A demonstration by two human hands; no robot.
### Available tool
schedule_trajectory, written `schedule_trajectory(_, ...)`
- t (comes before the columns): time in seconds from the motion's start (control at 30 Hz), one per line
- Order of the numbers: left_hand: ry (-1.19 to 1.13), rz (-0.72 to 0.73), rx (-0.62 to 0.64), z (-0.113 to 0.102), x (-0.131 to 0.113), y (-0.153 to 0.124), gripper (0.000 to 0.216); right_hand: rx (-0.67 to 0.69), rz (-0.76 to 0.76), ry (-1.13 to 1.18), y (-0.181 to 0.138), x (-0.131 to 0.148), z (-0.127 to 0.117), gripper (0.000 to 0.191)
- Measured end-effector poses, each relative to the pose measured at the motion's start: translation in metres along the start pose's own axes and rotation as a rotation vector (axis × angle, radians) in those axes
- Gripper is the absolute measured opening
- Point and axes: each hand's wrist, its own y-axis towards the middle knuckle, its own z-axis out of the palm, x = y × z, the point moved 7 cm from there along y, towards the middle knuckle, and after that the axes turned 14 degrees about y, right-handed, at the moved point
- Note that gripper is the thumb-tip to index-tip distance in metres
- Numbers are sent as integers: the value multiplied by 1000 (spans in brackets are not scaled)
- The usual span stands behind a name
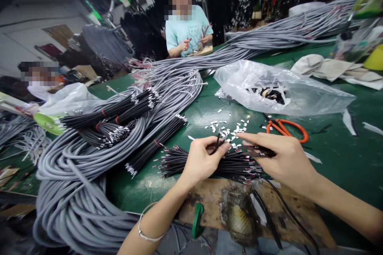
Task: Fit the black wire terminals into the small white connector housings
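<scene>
Nearby, small white snippets and orange-handled scissors lay just beyond the bundle of thin black cables; thick grey coiled cables filled its left. Over the bundle, the left hand pinched a short black cable piece; the right hand gripped a slim dark tool, partly hidden, its tip hard to make out.

The wires beneath the fingers are black, tipped red and white. Scraps just beyond are white; scissors past the right fingers, orange-handled. Cables leftward are grey, the table around green.
</scene>
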Motion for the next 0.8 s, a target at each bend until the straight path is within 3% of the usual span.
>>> schedule_trajectory(0.33,57,-20,-105,-5,-3,-5,22,22,91,140,3,0,5,26)
schedule_trajectory(0.43,56,11,-126,-5,-6,-6,23,-14,12,-84,1,9,2,28)
schedule_trajectory(0.6,115,49,-177,-7,-9,-8,23,-92,-277,-586,-4,32,-2,23)
schedule_trajectory(0.8,159,70,-202,-8,-10,-9,23,-89,-385,-721,-6,36,1,26)
